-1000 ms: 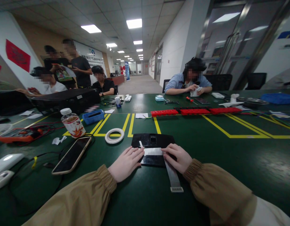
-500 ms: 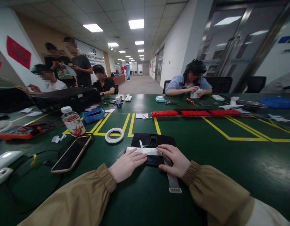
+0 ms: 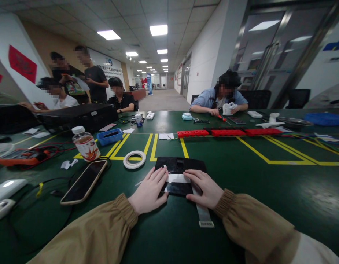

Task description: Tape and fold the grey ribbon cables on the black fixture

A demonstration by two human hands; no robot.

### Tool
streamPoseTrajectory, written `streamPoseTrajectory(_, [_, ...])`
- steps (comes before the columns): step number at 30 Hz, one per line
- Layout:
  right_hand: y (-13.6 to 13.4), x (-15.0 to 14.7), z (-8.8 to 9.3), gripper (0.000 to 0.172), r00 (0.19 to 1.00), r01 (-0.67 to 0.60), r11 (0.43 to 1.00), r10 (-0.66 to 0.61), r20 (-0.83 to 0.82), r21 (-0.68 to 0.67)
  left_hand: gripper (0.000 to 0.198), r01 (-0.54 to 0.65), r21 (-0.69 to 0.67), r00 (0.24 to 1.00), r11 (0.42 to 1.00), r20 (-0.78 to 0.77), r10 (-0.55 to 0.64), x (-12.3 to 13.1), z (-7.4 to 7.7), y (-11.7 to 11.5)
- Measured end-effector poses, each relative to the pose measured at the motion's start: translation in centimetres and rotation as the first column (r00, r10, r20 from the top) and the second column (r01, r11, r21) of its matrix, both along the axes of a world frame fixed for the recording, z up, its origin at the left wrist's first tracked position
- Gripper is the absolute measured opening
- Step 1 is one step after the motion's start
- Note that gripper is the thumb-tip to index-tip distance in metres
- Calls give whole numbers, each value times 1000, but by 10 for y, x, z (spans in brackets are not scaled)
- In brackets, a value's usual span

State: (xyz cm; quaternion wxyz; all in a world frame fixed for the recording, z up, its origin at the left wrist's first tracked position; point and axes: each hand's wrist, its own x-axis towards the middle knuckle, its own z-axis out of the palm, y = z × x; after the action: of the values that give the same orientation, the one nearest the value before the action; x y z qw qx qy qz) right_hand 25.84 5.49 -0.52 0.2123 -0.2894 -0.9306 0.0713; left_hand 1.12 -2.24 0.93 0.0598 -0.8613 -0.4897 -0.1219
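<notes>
A flat black panel [image 3: 180, 167] lies on the green table [image 3: 254, 190] in front of me. A white strip of tape [image 3: 178, 178] runs across it, and a grey ribbon cable [image 3: 203, 214] trails from under it toward me. My left hand [image 3: 150, 190] lies flat, fingers stretched out, pressing the strip's left end. On the panel's right side my right hand [image 3: 206, 187] rests the same way, fingertips on the tape's right end.
A tape roll [image 3: 134, 160] lies just beyond my left hand, a phone [image 3: 84, 182] to its left, a bottle [image 3: 85, 143] and an orange multimeter [image 3: 22, 157] farther left. Red bars [image 3: 229, 131] cross the table's middle. A person [image 3: 220, 97] sits opposite; others sit and stand at far left.
My left hand slid left along the tape half a second ago, with the strip reaching out past the panel, and has come back onto the panel's left edge. My right hand has barely moved.
</notes>
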Motion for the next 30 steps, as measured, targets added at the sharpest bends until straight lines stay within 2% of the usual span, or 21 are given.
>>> streamPoseTrajectory(5, [-3, -5, 6, 70, 999, 34, 999, -34, 19, -41, 75, -53, -19, 998, 998, 41, 54, 1, -8, 9])
streamPoseTrajectory(12, [-1, -16, 19, 82, 996, 20, 992, -9, 85, -125, 73, -41, -8, 996, 999, 77, 42, -1, -14, 11])
streamPoseTrajectory(16, [1, -19, 23, 87, 995, 26, 989, -11, 103, -147, 66, -30, 11, 998, 999, 52, 29, -1, -14, 9])
streamPoseTrajectory(30, [-7, -16, 23, 85, 991, 88, 982, -70, 112, -168, 35, 62, 125, 998, 990, -22, -60, 10, -5, -2])
